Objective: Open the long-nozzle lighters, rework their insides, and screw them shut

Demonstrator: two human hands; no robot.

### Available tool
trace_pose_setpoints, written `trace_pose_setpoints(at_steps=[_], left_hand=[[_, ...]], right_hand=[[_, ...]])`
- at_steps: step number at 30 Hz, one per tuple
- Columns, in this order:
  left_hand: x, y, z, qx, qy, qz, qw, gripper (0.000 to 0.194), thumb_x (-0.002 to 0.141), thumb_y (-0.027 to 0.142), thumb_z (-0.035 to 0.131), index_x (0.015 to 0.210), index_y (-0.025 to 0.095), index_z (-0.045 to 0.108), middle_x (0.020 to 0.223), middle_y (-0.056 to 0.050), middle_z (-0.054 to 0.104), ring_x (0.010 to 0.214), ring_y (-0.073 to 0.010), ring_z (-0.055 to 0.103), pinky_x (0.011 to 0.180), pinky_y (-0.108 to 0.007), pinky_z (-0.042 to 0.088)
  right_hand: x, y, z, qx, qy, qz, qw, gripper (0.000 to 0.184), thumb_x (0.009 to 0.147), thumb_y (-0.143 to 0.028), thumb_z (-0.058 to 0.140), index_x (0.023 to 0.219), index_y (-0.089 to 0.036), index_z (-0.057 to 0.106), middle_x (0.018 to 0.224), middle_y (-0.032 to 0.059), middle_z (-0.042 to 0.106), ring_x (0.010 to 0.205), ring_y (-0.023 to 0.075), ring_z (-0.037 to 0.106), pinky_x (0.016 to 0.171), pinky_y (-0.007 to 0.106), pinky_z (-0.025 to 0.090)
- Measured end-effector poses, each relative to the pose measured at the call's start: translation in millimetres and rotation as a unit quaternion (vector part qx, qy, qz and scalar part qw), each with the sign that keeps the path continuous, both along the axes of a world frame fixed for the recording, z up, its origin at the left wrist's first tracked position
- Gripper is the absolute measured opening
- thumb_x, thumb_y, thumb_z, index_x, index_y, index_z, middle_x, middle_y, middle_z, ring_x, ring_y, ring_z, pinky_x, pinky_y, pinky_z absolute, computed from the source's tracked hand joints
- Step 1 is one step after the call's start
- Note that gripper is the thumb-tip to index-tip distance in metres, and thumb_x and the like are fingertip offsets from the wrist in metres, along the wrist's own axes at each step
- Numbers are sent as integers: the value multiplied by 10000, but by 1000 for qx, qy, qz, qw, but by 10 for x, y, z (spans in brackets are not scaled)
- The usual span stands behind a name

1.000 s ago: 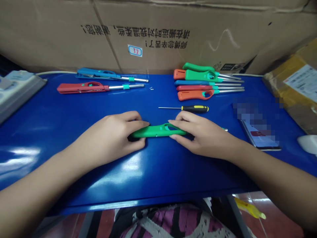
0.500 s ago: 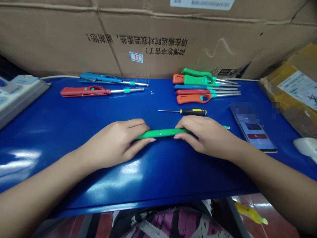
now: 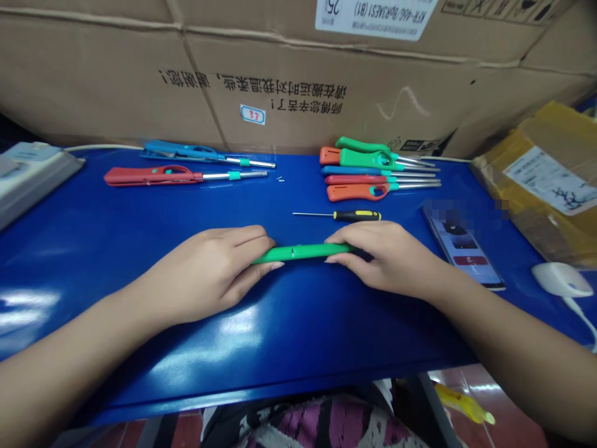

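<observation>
Between both hands a green long-nosed lighter (image 3: 305, 251) is held level and edge-on above the blue table. My left hand (image 3: 228, 264) pinches its left end with thumb below and fingers above. At the other end my right hand (image 3: 373, 252) grips it the same way and hides the rest of that side. Just beyond lies a black and yellow screwdriver (image 3: 357, 215), its shaft pointing left. A red lighter (image 3: 153, 176) and a blue lighter (image 3: 181, 150) lie at the back left, with tiny white pieces (image 3: 280, 180) right of their tips.
Several lighters (image 3: 357, 191) in orange, red, blue and green lie grouped at the back right. A phone (image 3: 476, 264), a white mouse-like device (image 3: 562, 279) and a taped carton (image 3: 532, 186) are on the right. A large cardboard box (image 3: 116, 81) walls the back; a white power strip (image 3: 35, 171) sits left.
The view has shifted slightly, so more of the box label and the white device shows. Both hands keep the same hold on the green lighter; its tip no longer shows behind my right hand.
</observation>
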State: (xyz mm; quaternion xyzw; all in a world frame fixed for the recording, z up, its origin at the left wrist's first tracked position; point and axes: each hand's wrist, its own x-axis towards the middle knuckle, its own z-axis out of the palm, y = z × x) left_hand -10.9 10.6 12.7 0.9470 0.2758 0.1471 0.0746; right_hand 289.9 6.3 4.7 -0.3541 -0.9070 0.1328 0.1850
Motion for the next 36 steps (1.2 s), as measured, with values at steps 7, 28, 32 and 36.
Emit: trace_pose_setpoints(at_steps=[7, 28, 32, 36], left_hand=[[22, -52, -5, -27, -10, 8, 1000, 301, 1098, 339, 478, 1142, 145, 704, 901, -61, 699, 728, -185, 670, 655, -297, 494], [211, -98, -162, -209, -270, 86, 936, 206, 938, 318, 768, 1114, 231, 828, 1091, -44, 828, 889, -176, 797, 841, -253, 653], [227, -119, -195, -168, -277, 46, 945, 205, 931, 222, 781, 1127, 250, 835, 1094, -24, 842, 967, -169, 803, 906, -236, 645], [246, -152, -200, -159, -274, 39, 948, 227, 939, 202, 775, 1157, 240, 826, 1100, -26, 843, 962, -167, 805, 899, -235, 651]], right_hand=[[-25, -17, 11, -34, -16, 3, 999, 145, 1039, -302, 631, 1026, -184, 715, 972, 43, 801, 856, 212, 746, 776, 339, 537], [-68, -9, -21, 15, 33, 45, 998, 328, 1103, -309, 500, 1343, -182, 683, 1250, 110, 785, 1144, 227, 744, 1001, 393, 609], [-119, -33, -60, 11, 47, 65, 997, 299, 1088, -317, 541, 1312, -194, 697, 1251, 98, 788, 1155, 221, 738, 1024, 389, 596], [-148, -56, -86, 3, 61, 74, 995, 256, 1092, -248, 510, 1210, -162, 721, 1182, 93, 808, 1083, 213, 752, 988, 391, 599]])
